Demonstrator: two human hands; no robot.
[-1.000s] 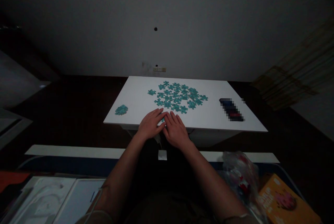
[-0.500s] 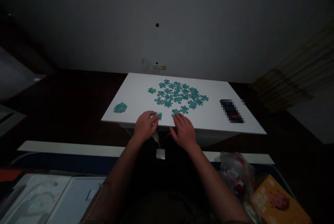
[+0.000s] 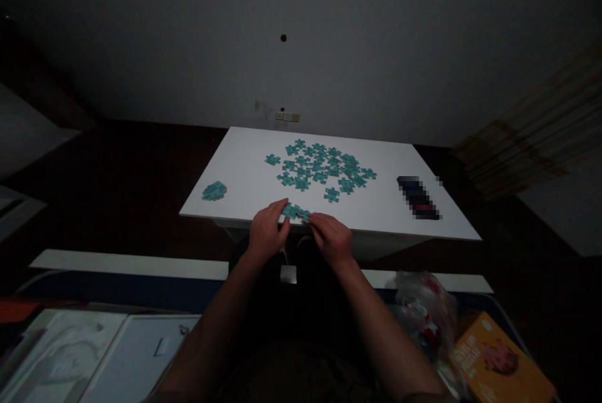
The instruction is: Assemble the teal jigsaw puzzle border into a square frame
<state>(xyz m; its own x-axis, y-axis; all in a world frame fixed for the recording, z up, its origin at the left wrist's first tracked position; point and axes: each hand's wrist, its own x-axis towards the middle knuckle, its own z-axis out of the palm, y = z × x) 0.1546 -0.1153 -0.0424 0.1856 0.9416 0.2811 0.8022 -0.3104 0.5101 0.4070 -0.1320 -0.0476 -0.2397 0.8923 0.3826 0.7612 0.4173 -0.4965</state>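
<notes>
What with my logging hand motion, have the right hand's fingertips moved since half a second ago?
Yes: against the white table, the right hand has its fingertips farther left, toward the left hand and the table's near edge.

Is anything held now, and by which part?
The right hand holds a flat teal jigsaw piece by its right edge; the left hand touches another teal piece at its left edge, grip unclear.

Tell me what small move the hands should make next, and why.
Perhaps the right hand should gently nudge the puzzle piece it touches against the neighbouring piece by the left hand: both lie close together near the table's front edge, and whether they interlock is too small to tell.
</notes>
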